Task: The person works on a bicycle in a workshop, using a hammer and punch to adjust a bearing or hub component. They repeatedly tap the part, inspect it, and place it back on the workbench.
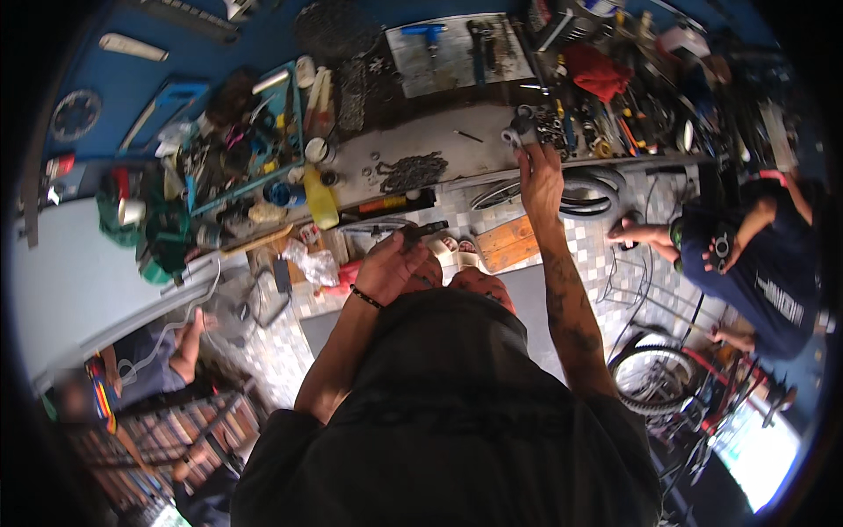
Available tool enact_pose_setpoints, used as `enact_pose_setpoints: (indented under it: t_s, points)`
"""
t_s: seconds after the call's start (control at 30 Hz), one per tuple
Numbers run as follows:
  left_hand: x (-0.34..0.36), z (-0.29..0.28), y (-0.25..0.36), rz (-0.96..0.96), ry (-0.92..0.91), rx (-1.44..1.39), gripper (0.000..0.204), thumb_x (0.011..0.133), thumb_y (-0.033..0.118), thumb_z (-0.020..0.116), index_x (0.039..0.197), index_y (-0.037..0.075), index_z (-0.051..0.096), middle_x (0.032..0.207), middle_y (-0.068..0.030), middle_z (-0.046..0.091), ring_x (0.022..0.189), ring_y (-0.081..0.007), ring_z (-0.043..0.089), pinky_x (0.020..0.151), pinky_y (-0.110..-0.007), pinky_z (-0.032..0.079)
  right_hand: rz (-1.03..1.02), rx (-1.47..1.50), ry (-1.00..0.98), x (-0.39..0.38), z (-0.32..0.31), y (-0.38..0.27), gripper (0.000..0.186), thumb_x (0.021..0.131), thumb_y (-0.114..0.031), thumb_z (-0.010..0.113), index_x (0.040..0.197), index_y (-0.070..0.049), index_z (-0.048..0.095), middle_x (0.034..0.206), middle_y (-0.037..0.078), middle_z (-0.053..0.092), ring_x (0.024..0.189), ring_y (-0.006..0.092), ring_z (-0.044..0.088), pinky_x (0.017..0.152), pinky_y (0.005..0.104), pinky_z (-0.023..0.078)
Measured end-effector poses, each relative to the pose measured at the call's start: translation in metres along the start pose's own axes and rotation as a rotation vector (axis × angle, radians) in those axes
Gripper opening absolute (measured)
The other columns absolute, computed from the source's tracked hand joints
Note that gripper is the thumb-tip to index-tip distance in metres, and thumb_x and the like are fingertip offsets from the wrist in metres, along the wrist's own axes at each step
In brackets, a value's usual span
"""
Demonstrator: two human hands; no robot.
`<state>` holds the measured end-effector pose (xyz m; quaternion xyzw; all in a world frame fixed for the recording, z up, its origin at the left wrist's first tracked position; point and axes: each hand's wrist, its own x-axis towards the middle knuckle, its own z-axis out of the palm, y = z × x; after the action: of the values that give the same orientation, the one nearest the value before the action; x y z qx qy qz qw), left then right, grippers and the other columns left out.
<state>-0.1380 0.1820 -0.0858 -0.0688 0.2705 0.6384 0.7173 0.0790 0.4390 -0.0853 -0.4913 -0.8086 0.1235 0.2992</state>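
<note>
Left grip [383, 272], just off centre at 9 o'clock: closed around a dark rod-like item [428, 230]. Only the end sticks out; fingers cover the rest, can't tell its kind. Right grip [540, 183], 2 o'clock: fingertips pinched on a grey ringed part [511, 137], held out over the table [358, 167]; far side blends into clutter.

Clear plastic bag [309, 263] at 9, contents unreadable. Chain [414, 172] bunched on the table at 12. Yellow bottle [320, 200] at 10, fill level unclear; white tub [320, 151] just beyond it, inside too small to read.

Teal-rimmed tray [246, 189], 10 o'clock: jammed with mixed tools and small parts, lower layers hidden under the top ones. Metal sheet [417, 75] at 12, far back, carries a blue-handled tool [425, 32] and dark tools.

Bike [654, 379] at 4, partly hidden in shadow. Co-worker [746, 263] at 3; another person [162, 356] at 8, blurred in part. Outer rim of view goes black, cutting off wall items.
</note>
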Motion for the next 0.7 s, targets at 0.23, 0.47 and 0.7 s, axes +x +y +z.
enact_pose_setpoints:
  t_s: [0.23,0.47,0.7]
  points:
    - [-0.017,0.028,-0.012,0.282,0.062,-0.037,0.033,0.105,0.024,0.061,0.126,-0.001,0.062,0.122,-0.0114,0.067,0.114,-0.0253,0.064,0.105,-0.041,0.053,-0.153,-0.163,-0.136,0.035,0.058,0.041,0.017,0.089,-0.022,0.075,0.101,-0.011,0.073,0.100,0.012,0.065,0.102,0.0344,0.062,0.088,0.0470,0.049]
    - [-0.040,0.048,0.014,0.437,-0.107,-0.082,0.044,0.105,0.027,0.062,0.138,-0.001,0.054,0.131,-0.0144,0.062,0.119,-0.0248,0.060,0.109,-0.039,0.050,0.119,0.511,-0.209,0.028,0.005,-0.076,0.030,0.087,-0.018,0.077,0.115,-0.008,0.072,0.106,0.007,0.070,0.091,0.0209,0.064,0.084,0.0344,0.051]
    - [-0.066,0.055,0.039,0.550,-0.213,-0.078,0.039,0.105,0.021,0.062,0.135,-0.002,0.056,0.135,-0.0141,0.061,0.122,-0.0250,0.062,0.110,-0.042,0.052,-0.234,0.960,-0.613,-0.015,-0.056,-0.230,0.038,0.080,-0.004,0.084,0.116,-0.003,0.072,0.106,0.006,0.071,0.092,0.0155,0.066,0.082,0.0285,0.052]
